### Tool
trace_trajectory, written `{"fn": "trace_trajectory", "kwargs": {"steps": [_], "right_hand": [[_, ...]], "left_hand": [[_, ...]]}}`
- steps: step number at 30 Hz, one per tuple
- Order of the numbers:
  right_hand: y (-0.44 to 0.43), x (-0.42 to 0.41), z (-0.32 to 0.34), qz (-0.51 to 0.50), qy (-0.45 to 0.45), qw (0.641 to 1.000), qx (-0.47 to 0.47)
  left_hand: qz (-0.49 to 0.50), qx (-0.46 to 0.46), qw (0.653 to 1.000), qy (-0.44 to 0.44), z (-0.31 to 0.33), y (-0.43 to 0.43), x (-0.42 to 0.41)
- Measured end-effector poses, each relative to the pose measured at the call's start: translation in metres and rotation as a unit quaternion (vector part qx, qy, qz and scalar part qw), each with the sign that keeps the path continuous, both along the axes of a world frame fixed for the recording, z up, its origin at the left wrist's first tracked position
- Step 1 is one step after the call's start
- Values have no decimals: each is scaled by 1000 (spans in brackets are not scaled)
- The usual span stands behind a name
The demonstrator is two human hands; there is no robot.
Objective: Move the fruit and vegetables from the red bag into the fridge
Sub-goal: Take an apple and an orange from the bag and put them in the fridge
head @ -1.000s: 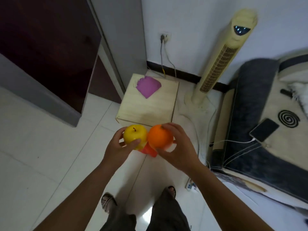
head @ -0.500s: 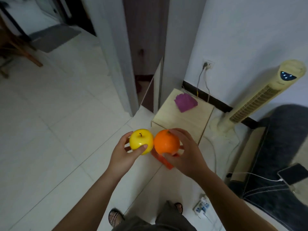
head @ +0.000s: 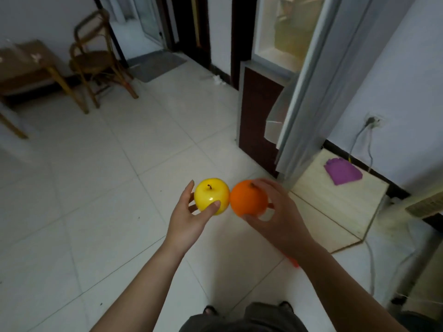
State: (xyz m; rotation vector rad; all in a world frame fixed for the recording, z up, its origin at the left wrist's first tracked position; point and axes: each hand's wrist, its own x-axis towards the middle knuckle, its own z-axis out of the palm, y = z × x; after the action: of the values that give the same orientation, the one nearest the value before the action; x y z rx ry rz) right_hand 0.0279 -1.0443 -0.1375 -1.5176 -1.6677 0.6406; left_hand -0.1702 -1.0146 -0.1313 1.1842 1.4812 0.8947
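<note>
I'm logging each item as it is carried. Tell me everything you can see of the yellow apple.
The yellow apple is round, smooth, glossy, plastic-looking, with a short dark stem in its top dimple. It is upright above the tiled floor, gripped by the left hand: thumb across its near side, fingers at its left. Its right side touches or nearly touches the orange.

Dim, soft indoor light, brightest at top centre: a doorway and the open fridge. A small glare spot shows on the yellow apple. Edges bow (wide-angle lens); the whole frame is slightly soft.
</note>
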Motion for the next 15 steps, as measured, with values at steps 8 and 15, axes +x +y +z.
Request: {"fn": "trace_trajectory", "kwargs": {"steps": [8, 15], "right_hand": [[53, -49, 1, 61, -15, 998, -16], [145, -71, -9, 70, -9, 997, -27]], "left_hand": [[39, 2, 999, -2, -9, 37, -56], [17, 18, 999, 39, -14, 131, -89]]}}
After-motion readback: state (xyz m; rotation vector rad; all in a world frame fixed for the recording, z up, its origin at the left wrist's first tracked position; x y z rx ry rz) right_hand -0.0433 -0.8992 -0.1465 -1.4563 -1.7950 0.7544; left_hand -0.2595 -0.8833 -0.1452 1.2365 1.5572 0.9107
